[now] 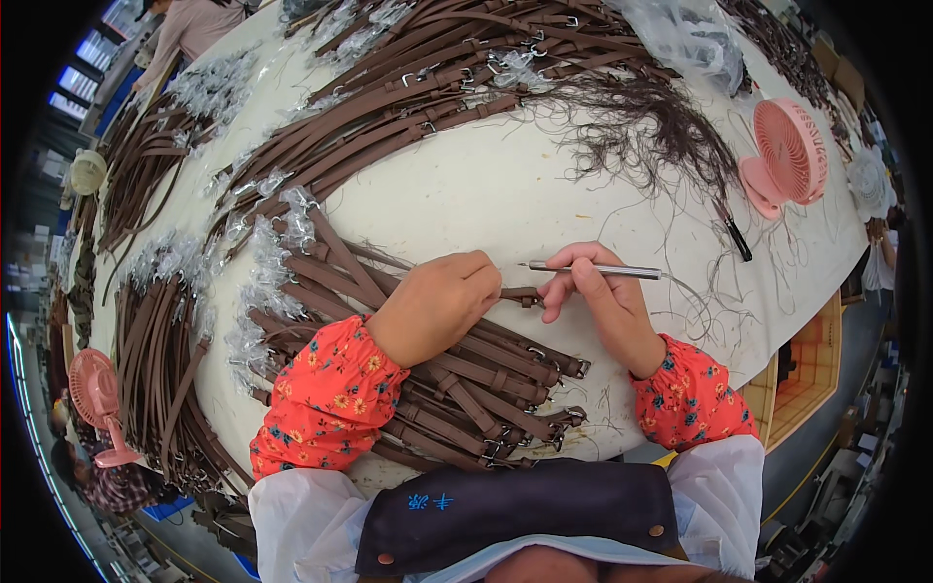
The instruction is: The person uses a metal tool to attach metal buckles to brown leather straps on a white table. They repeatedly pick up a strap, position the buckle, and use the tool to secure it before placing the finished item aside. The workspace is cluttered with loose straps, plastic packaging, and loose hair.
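— What's closest to us?
— A dark apron (515,515) across the chest, with a coppery stud at each lower corner. Beyond it is the table's near edge.
— And the strap in hand?
— The brown strap (517,295) shows between the two hands, above the white table (466,185), in from its near edge. It's narrow, matte and chocolate brown; the end facing right has a darker, loop-like piece, too small to make out.
— How is it gripped?
— The left hand (442,303) pinches it with curled fingers. The right hand (604,303) holds a silver pen-shaped tool (612,270) between thumb and fingers, tip towards the left hand. Whether its lower fingers touch the strap, I can't tell.
— What's around?
— Similar straps (466,400) lie heaped beneath the left forearm, metal buckles rightward, clear plastic (255,301) at their left ends. A pink fan (792,151) stands near the right edge.
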Demonstrator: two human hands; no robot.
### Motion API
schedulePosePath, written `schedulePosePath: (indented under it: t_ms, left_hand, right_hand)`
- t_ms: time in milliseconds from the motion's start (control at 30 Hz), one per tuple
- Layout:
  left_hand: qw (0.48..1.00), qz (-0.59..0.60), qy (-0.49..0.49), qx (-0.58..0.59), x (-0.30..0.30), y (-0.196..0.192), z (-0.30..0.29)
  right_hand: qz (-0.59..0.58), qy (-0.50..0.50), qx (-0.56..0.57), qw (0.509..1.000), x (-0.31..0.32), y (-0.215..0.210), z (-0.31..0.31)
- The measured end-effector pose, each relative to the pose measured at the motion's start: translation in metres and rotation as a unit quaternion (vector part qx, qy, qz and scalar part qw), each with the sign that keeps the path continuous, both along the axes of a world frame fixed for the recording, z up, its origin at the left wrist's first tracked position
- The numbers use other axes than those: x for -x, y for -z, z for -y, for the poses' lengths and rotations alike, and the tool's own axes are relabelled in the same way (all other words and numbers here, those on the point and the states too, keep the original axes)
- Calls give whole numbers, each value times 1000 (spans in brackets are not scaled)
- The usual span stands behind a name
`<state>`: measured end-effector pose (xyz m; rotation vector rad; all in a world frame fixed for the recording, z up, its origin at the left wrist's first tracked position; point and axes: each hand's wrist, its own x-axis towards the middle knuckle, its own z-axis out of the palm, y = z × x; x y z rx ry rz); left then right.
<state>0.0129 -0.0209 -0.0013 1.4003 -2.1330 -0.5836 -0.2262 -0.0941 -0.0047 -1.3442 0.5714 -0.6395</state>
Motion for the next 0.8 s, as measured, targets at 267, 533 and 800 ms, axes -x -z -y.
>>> schedulePosePath:
  t_ms: [267, 533, 800]
  left_hand:
    - [987, -113, -45, -105, 4, -13, -1]
    - [995, -80, -12, -50, 1, -2, -2]
    - [991, -111, -35, -69, 2, -4, 0]
  right_hand:
    - [17, -1, -10, 1000, 1, 3, 0]
    - [-15, -49, -28, 998, 5, 1, 0]
    - [-22, -61, -45, 997, 4, 2, -1]
